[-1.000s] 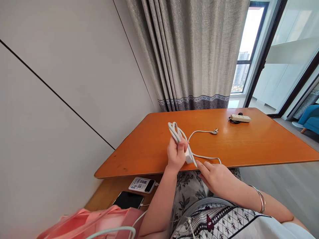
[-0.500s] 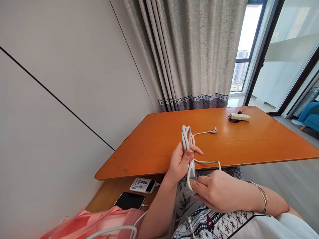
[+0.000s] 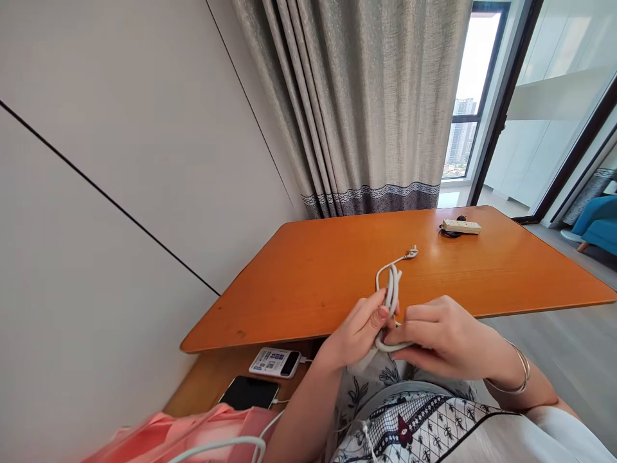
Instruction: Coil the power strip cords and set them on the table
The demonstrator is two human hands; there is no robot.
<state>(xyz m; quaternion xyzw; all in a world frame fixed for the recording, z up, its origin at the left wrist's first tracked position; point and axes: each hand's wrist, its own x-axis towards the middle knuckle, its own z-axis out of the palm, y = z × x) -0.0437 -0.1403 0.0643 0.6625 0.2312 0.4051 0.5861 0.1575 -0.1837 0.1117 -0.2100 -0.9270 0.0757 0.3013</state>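
A white power cord (image 3: pixel 393 290) is looped into a bundle above the near edge of the table. My left hand (image 3: pixel 357 329) is closed around the loops, thumb pressed against them. My right hand (image 3: pixel 441 337) pinches a lower turn of the same cord, close beside the left fingers. From the bundle one end runs onto the tabletop and finishes in a plug (image 3: pixel 411 252) with its prongs showing. Part of a white block on the cord shows below my left hand, mostly hidden.
The orange wooden table (image 3: pixel 299 276) carries a white power strip (image 3: pixel 461 226) with a black cord at the back right. Below its left edge lie a power bank (image 3: pixel 274 363) and a black phone (image 3: pixel 249 392), both cabled. A pink bag (image 3: pixel 193 437) sits nearer.
Both hands have come closer together, the left moving right and the right moving up. The cord bundle has shifted right and turned, and the loose lower strand is drawn in.
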